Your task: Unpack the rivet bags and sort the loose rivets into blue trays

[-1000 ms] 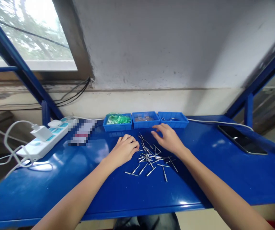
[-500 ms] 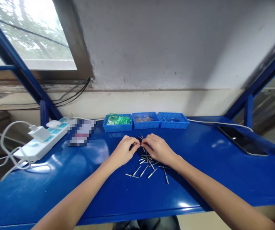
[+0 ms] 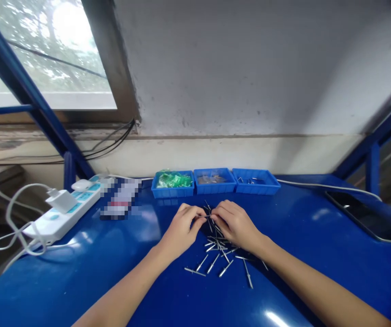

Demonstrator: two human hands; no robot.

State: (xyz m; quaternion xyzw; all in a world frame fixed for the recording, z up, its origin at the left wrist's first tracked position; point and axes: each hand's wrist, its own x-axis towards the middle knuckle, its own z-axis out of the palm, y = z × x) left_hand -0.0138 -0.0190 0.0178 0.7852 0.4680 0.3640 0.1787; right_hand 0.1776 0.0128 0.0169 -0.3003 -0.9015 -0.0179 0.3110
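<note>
My left fingers (image 3: pixel 200 216) and right fingers (image 3: pixel 215 216) pinch a thin metal pin (image 3: pixel 207 216) above the scattered rivets (image 3: pixel 220 245).

Head-worn view, forward and down

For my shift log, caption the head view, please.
Two bare hands pinch a thin metal pin above a blue glossy table.

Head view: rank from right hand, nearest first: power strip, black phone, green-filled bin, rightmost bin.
From the right hand:
1. Rightmost bin: just beyond it.
2. Green-filled bin: back left.
3. Black phone: right.
4. Power strip: far left.
</note>
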